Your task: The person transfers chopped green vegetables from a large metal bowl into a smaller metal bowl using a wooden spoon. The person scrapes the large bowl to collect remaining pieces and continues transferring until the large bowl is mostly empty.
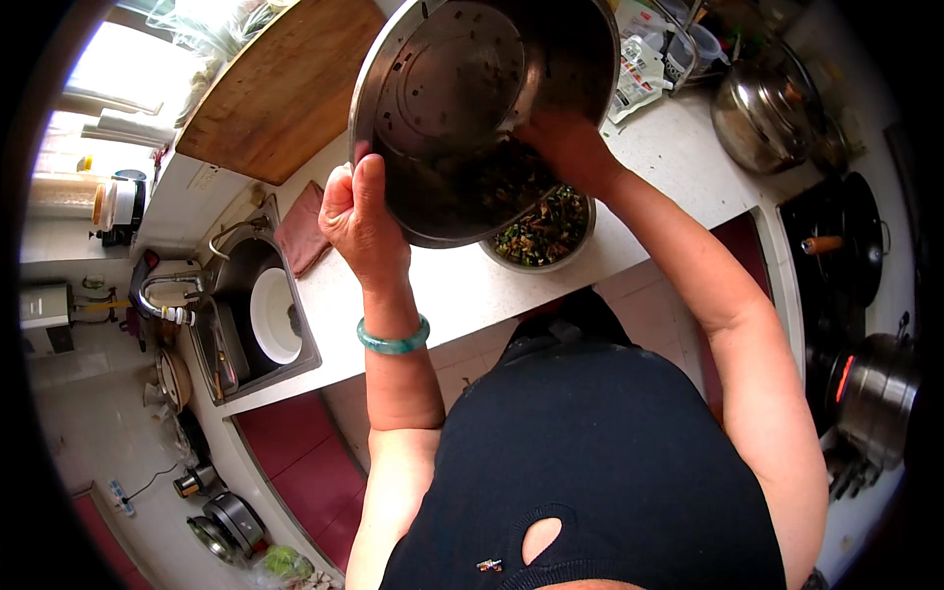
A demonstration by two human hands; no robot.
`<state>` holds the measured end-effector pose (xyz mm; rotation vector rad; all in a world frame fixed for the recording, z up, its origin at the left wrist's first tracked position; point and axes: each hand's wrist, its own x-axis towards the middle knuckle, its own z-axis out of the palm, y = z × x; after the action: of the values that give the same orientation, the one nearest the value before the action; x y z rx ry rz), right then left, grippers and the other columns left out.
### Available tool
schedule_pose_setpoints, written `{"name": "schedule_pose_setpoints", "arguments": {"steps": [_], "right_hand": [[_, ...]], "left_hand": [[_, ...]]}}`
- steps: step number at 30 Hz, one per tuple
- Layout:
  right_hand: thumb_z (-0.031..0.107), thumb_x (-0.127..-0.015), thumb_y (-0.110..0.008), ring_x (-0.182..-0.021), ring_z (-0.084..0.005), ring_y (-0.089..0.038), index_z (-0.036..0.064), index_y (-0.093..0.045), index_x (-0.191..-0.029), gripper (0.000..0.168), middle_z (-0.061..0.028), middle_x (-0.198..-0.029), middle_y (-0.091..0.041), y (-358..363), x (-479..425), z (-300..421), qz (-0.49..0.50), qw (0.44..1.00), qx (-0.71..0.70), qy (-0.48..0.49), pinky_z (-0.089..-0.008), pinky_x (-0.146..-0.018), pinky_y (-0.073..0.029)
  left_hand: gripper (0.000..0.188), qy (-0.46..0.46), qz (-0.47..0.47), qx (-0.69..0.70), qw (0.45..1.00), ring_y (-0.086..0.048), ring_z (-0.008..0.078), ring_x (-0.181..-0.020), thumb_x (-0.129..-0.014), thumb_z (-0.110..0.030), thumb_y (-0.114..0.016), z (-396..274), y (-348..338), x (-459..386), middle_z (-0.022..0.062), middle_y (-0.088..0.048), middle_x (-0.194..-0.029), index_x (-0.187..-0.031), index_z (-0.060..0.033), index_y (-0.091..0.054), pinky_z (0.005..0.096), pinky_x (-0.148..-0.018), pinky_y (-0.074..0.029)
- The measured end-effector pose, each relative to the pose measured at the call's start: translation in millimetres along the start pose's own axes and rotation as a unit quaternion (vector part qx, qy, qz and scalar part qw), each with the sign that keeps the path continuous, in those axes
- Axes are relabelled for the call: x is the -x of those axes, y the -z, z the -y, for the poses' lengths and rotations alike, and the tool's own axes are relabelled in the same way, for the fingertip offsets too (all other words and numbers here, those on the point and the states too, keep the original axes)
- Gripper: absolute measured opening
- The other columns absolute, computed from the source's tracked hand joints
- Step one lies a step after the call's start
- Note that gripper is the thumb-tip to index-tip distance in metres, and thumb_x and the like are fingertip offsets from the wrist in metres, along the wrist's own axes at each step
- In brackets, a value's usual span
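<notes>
A large stainless-steel basin (pixel 450 81) is tilted above the counter, its inside turned toward me. My left hand (pixel 365 221) grips its left rim, thumb showing on the rim. Bits of chopped greens cling to the basin's wall, and a heap of chopped filling (pixel 516 173) lies along its low side. Inside the basin, my right hand (pixel 571 151) is at that heap; its fingers are blurred and in shadow, so their grip is unclear. Beneath the basin's lower rim, partly covered by it, stands a round metal bowl (pixel 537 267) holding chopped green and brown filling.
A wooden board (pixel 273 96) leans at the back left. Left of the basin are a folded brown cloth (pixel 302 230) and a sink (pixel 247 361) with a white basin (pixel 271 317) in it. A printed pouch (pixel 638 77), a steel kettle (pixel 759 118) and a stove (pixel 826 214) are rightward.
</notes>
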<state>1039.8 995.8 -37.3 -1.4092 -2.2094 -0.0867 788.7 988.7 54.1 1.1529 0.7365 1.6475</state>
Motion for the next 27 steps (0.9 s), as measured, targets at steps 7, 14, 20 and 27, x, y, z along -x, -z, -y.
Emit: {"name": "schedule_pose_setpoints", "arguments": {"steps": [7,14,20,27], "right_hand": [[-0.001,-0.075,-0.055,-0.093,-0.0341,-0.061,0.014,-0.062,-0.109,0.038,-0.0119,-0.098,-0.061,7,2,6,0.027,0.996,-0.053,-0.066,-0.043,-0.079,-0.05],[-0.005,-0.071,-0.057,-0.096,-0.0331,-0.06,0.014,-0.063,-0.108,0.043,-0.0107,-0.1,-0.06,1,22,7,0.073,0.996,-0.045,-0.029,-0.0408,-0.081,-0.05],[0.001,-0.075,-0.058,-0.092,-0.0322,-0.061,0.014,-0.065,-0.106,0.035,-0.0085,-0.101,-0.062,22,50,14,0.093,0.994,-0.034,-0.035,-0.0411,-0.078,-0.051],[0.001,-0.074,-0.056,-0.088,-0.0352,-0.06,0.014,-0.062,-0.11,0.038,-0.0147,-0.096,-0.059,6,23,-8,0.032,0.997,0.043,-0.061,-0.0423,-0.073,-0.051]], "left_hand": [[0.024,0.013,0.016,-0.006,1.0,-0.039,0.0016,-0.066,-0.088,-0.005,-0.068,6,0,3,-0.0086,-0.047,-0.07,-0.069,-0.0083,-0.054,0.0163,-0.062,-0.031],[0.025,-0.009,-0.001,-0.046,0.999,-0.038,0.002,-0.067,-0.086,-0.003,-0.07,15,-5,2,-0.0077,-0.047,-0.071,-0.068,-0.0076,-0.053,0.0168,-0.062,-0.03],[0.028,-0.043,0.007,-0.081,0.996,-0.038,0.0027,-0.067,-0.085,-0.004,-0.071,21,1,0,-0.0066,-0.046,-0.07,-0.067,-0.0077,-0.05,0.0172,-0.061,-0.029],[0.011,-0.089,0.041,-0.101,0.99,-0.045,0.0015,-0.064,-0.09,-0.009,-0.066,20,2,-3,-0.0064,-0.054,-0.07,-0.08,-0.0036,-0.065,0.016,-0.061,-0.035]]}}
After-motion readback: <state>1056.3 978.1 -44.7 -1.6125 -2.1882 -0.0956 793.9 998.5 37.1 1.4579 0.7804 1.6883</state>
